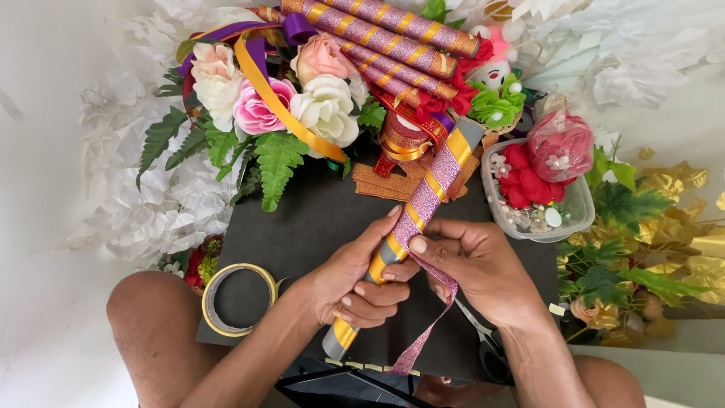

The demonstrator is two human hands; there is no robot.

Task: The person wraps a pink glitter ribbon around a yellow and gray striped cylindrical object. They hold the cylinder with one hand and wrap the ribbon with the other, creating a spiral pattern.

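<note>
Landmark: the black board lying across the person's lap; every place below is told from it
Rod: a grey rod wound with orange and glittery pink bands slants over the board's middle, its top end toward the far edge
Left hand: the left hand has its grip clenched around the rod's lower part, above the board's near half
Right hand: the right hand pinches the glittery pink ribbon against the rod, thumb on top; the loose ribbon tail hangs toward the board's near edge
Tape roll: a yellow tape roll rests on the board's near left corner
Scissors: scissors lie at the board's near right, partly under the right wrist
Finished rods: more wrapped rods lie beyond the far edge, beside artificial flowers
Tub: a clear tub of red blooms sits off the far right corner
</note>
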